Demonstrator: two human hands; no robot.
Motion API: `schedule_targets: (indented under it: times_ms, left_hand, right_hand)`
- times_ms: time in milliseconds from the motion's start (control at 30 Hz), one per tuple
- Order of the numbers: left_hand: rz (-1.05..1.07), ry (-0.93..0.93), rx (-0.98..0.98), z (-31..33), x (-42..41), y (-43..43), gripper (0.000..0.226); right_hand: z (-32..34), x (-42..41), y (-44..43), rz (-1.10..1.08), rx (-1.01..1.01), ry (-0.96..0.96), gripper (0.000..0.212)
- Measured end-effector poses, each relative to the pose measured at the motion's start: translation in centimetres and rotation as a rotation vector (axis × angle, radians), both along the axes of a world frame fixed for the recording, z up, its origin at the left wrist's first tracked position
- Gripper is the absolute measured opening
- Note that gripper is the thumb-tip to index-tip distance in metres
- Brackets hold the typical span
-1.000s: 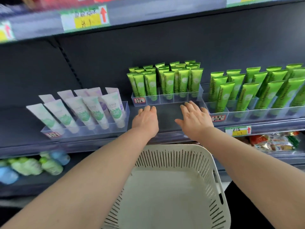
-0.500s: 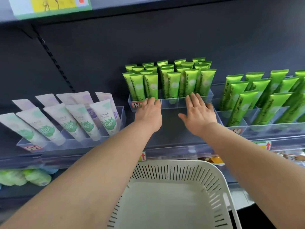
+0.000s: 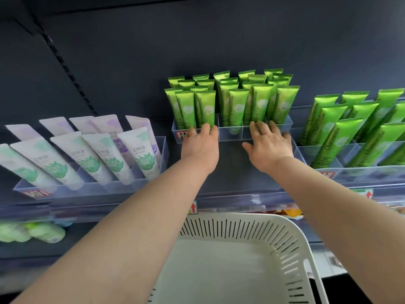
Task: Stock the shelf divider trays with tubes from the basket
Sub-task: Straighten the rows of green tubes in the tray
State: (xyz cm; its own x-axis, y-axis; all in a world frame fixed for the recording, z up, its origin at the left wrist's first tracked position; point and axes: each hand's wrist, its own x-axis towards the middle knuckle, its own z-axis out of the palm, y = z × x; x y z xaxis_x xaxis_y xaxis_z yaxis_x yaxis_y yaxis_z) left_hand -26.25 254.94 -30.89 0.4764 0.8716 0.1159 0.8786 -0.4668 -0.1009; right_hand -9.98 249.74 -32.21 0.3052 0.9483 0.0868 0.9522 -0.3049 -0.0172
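Where both arms reach over the white slotted basket (image 3: pixel 241 224): clear middle tray (image 3: pixel 232 136), fingertips touching its front wall.
Left hand (image 3: pixel 200 147): fingers straight, together, gripping nothing.
Right hand (image 3: pixel 270 149): fingers spread, gripping nothing.
Tubes (image 3: pixel 260 102): green, printed "Chamomile", upright in that tray and the right tray (image 3: pixel 350 150).
Left tray (image 3: pixel 87 190): white tubes (image 3: pixel 142 154), "maxam".
Shelf tags (image 3: pixel 193 207): red arrows.

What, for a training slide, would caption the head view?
Left hand and right hand touch the front of the clear divider tray of green Chamomile tubes, above a white slotted basket.
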Motion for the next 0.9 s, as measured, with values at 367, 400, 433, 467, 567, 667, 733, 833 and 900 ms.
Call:
schedule_targets:
  times_ms: [367, 400, 433, 467, 567, 667, 733, 833, 900]
  left_hand:
    - [-0.002, 0.073, -0.025, 0.6, -0.8, 0.6, 0.073]
    - [-0.001, 0.076, -0.030, 0.6, -0.9, 0.6, 0.073]
    - [0.002, 0.078, -0.034, 0.7, -1.0, 0.7, 0.072]
    - [0.005, 0.080, -0.036, 0.7, -1.2, 0.7, 0.072]
    - [0.009, 0.079, -0.040, 0.5, -1.8, 0.8, 0.071]
    - [0.014, 0.044, -0.067, 0.5, -1.9, 0.7, 0.070]
    - [0.014, 0.018, -0.078, 0.6, -2.0, 0.7, 0.070]
    - [0.013, 0.002, -0.077, 0.4, -2.1, 0.2, 0.070]
    - [0.012, -0.005, -0.073, 0.3, -2.2, -0.1, 0.070]
  right_hand:
    - [0.5, -0.7, 0.2, 0.015, -0.038, -0.014, 0.066]
    - [0.5, -0.8, 0.2, 0.019, -0.040, -0.016, 0.066]
    - [0.6, -1.0, 0.2, 0.022, -0.043, -0.019, 0.066]
    - [0.6, -1.2, 0.2, 0.026, -0.043, -0.020, 0.066]
    - [0.6, -1.5, 0.2, 0.039, -0.035, -0.017, 0.066]
    - [0.8, -1.6, 0.2, 0.048, -0.035, -0.008, 0.065]
    - [0.9, -1.6, 0.1, 0.053, -0.037, -0.006, 0.064]
    - [1.0, -1.6, -0.2, 0.057, -0.030, -0.011, 0.063]
    - [1.1, -1.6, -0.4, 0.066, -0.014, -0.012, 0.061]
